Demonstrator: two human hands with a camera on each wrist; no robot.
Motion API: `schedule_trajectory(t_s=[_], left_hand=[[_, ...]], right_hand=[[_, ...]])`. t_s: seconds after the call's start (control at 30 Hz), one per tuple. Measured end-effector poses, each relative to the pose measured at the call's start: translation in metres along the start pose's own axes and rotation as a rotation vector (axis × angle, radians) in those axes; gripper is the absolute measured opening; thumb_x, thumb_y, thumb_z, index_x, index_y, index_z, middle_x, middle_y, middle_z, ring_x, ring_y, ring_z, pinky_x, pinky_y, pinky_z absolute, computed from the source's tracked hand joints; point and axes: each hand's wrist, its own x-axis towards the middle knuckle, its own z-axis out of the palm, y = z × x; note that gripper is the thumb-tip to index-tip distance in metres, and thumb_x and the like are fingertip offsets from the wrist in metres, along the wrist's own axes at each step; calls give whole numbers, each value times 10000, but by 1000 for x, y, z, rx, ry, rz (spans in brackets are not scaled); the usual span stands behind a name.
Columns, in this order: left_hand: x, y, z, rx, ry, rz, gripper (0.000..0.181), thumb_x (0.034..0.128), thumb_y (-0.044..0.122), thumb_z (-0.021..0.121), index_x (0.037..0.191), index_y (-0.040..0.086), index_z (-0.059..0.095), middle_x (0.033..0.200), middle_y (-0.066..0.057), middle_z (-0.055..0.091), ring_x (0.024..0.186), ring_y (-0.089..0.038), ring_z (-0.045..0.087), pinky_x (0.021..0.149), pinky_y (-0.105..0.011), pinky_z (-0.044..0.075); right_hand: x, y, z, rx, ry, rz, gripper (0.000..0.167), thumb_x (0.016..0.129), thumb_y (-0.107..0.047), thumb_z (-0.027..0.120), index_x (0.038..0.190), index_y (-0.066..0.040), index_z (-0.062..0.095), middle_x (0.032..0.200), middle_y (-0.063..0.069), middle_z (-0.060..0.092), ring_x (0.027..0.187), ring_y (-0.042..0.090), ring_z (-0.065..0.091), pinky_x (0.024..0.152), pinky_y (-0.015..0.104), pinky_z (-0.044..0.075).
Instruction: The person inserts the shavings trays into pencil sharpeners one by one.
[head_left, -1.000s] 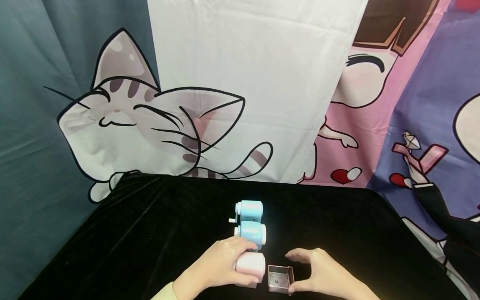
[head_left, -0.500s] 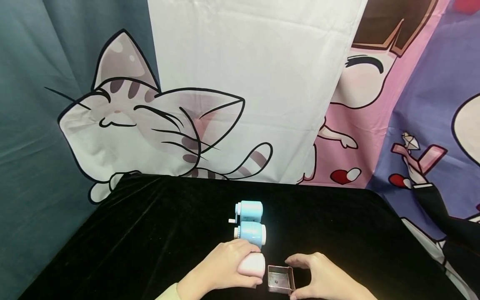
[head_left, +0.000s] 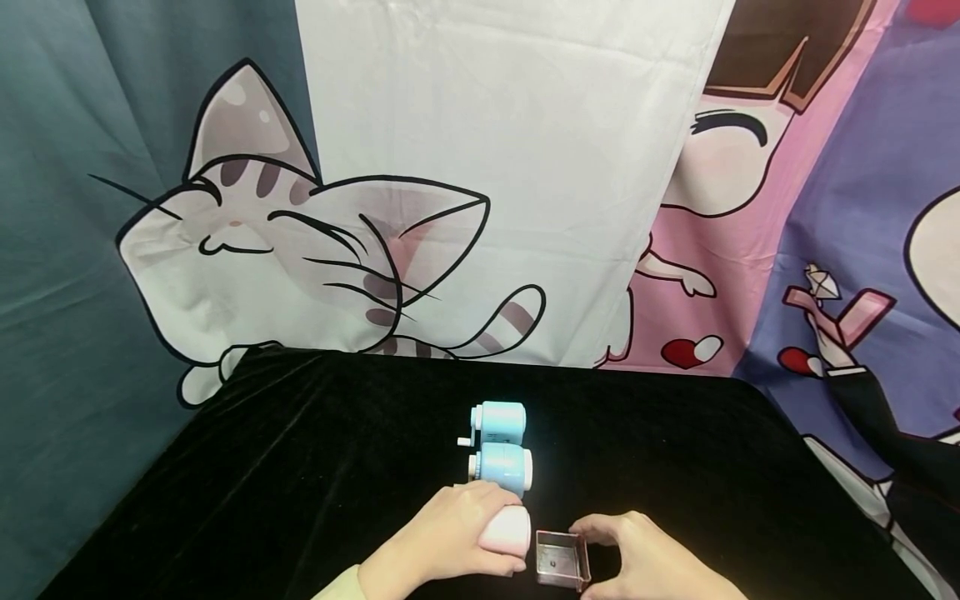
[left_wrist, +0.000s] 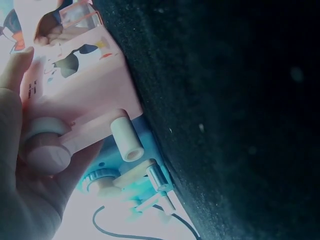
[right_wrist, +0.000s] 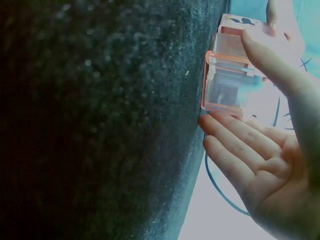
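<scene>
My left hand [head_left: 442, 529] grips a pink pencil sharpener [head_left: 508, 532] from its left side. In the left wrist view its crank handle [left_wrist: 127, 139] points outward, with part of the picture on its front showing. Right of the sharpener, a small gap away, sits a clear, pink-edged shavings drawer [head_left: 558, 582] with its top uncovered. A small dark spot shows on its floor. My right hand [head_left: 647, 557] holds the drawer at its right end, thumb at the near corner and fingers at the far one. Those fingers look fairly straight in the right wrist view.
Two blue crank pencil sharpeners, a nearer one [head_left: 506, 465] and a farther one [head_left: 502, 422], stand in line beyond my left hand. Black velvety cloth [head_left: 337, 467] covers the table. A curtain [head_left: 487, 100] with cartoon figures hangs behind it.
My left hand has shifted slightly right and covers more of the pink sharpener. My right hand has drawn a little nearer to the drawer, which has shifted only slightly.
</scene>
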Motion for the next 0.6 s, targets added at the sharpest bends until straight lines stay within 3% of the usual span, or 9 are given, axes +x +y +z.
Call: schedule_trajectory(t_s=[0.6], left_hand=[[-2,4,2,81,35,14,464,779,575,693,1058,211,628,939,83,666,824,-43,598,646,-169,479]], right_hand=[[1,1,1,-31,22,-37,451,760,-405,785,1138,-200,650,1072,-70,703,936,35,656,820,413,557]])
